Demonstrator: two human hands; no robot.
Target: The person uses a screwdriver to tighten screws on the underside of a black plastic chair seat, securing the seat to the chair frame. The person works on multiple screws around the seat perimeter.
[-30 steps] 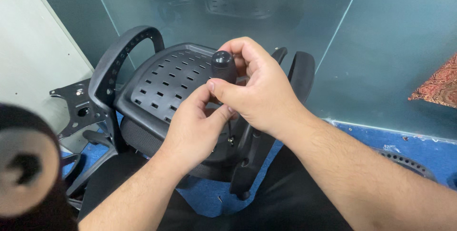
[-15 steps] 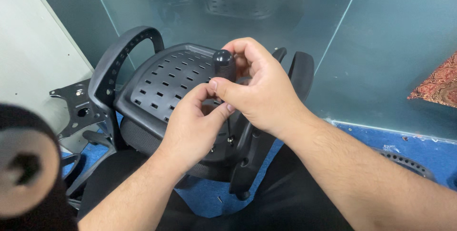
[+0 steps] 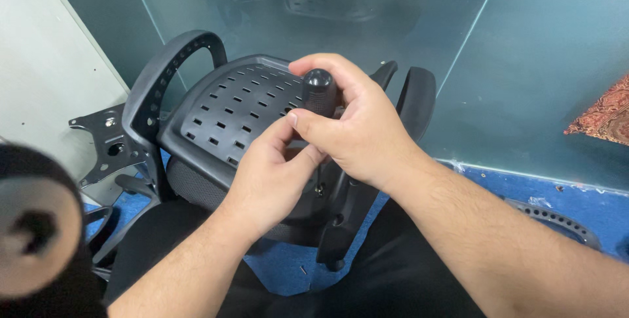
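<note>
The right hand is wrapped around a black screwdriver handle, fingers clenched on it with the thumb across the front, so that only the rounded top and a strip of the ribbed grip show. The left hand sits just below and against it, its fingers pinched close at the foot of the handle; what they pinch is hidden behind the right thumb, so I cannot tell whether it is the shaft or a small part. A thin dark shaft shows beneath the hands, pointing down toward the chair's frame.

The handle stands upright over the perforated black plastic seat pan of an upturned office chair, whose armrest loop rises on the left.

The handle looks hard, light and stiff, and its ribbing should keep it from slipping in a closed palm; the rounded top suits pressing down. The seat pan looks rigid, bulky and awkward, best held by its rim or the armrest. The shaft is slim and likely smooth, a poor place to grip.

A metal bracket lies on the blue floor at left.
</note>
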